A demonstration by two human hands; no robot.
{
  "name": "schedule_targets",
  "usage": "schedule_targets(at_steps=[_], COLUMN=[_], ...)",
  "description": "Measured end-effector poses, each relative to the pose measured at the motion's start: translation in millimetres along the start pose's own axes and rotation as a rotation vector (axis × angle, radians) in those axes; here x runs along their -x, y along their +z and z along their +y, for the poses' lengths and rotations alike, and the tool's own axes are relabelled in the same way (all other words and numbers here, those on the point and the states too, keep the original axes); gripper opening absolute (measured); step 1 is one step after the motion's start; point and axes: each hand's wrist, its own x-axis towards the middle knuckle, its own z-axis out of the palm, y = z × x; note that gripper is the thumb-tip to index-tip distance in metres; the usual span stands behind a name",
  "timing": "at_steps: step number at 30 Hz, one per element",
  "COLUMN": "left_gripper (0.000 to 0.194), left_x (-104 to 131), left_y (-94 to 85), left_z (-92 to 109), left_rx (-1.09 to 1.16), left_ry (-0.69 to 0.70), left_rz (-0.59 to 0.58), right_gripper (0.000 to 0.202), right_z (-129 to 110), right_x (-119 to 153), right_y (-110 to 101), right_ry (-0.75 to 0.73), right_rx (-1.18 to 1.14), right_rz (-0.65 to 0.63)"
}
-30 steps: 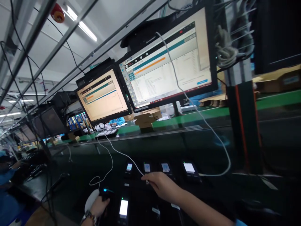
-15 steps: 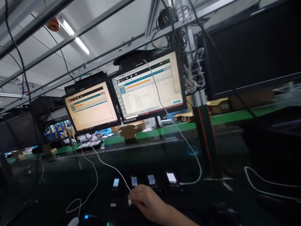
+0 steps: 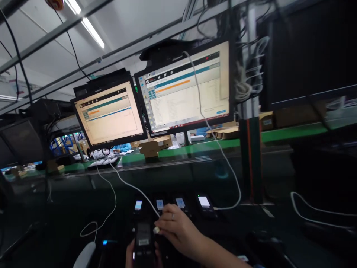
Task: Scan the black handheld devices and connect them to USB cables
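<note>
My right hand [image 3: 180,230], a ring on one finger, pinches the end of a white cable [image 3: 136,188], whose plug [image 3: 156,230] sticks out past the fingertips. Just left of the plug, my left hand [image 3: 129,256] grips a black handheld device [image 3: 144,238] from below, fingers on both its sides. That device has a dark screen, a pale label and buttons. A small gap seems to lie between plug and device. Behind my hands several similar devices stand in a row, among them one with a bright white screen [image 3: 204,201] and a cable joined to its side.
Two lit monitors [image 3: 110,117] hang above the bench, beside a metal post [image 3: 251,149] with bundled cables. A white mouse-shaped object [image 3: 84,256] lies at lower left. Past the dark bench, cardboard boxes [image 3: 150,149] stand on a green surface [image 3: 192,149]. A large dark screen [image 3: 309,63] fills the upper right.
My left hand has come up from below with the black handheld device in it. My right hand still holds the cable plug, now beside that device. The view has shifted slightly.
</note>
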Motion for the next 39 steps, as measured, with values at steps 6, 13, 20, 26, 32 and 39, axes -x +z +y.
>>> schedule_targets(at_steps=[6,13,20,26,32,39], left_gripper=[0.025,0.023,0.037,0.050,0.053,0.019], left_x=[25.0,35.4,33.2,28.8,18.9,9.9], left_y=[33.6,21.5,13.8,17.5,6.4,-11.1], left_z=[13.3,15.7,18.8,18.7,2.9,-3.0], left_rx=[0.669,0.616,0.550,0.549,0.468,0.329], left_ry=[-0.030,-0.076,0.000,0.016,0.107,0.065], left_rz=[-0.038,-0.208,-0.143,0.012,0.074,-0.010], right_gripper=[0.015,0.025,0.025,0.023,0.018,0.021], right_z=[-16.5,-28.2,-25.3,-29.9,-30.0,-24.0], right_x=[-11.6,-20.1,-24.4,-29.2,-27.4,-26.5], right_y=[15.1,13.8,14.4,15.2,18.8,22.0], right_ry=[0.046,0.115,0.148,0.139,0.108,0.117], right_rx=[0.092,0.041,0.085,0.111,0.143,0.098], right_rz=[-0.060,-0.198,-0.227,-0.309,-0.332,-0.395])
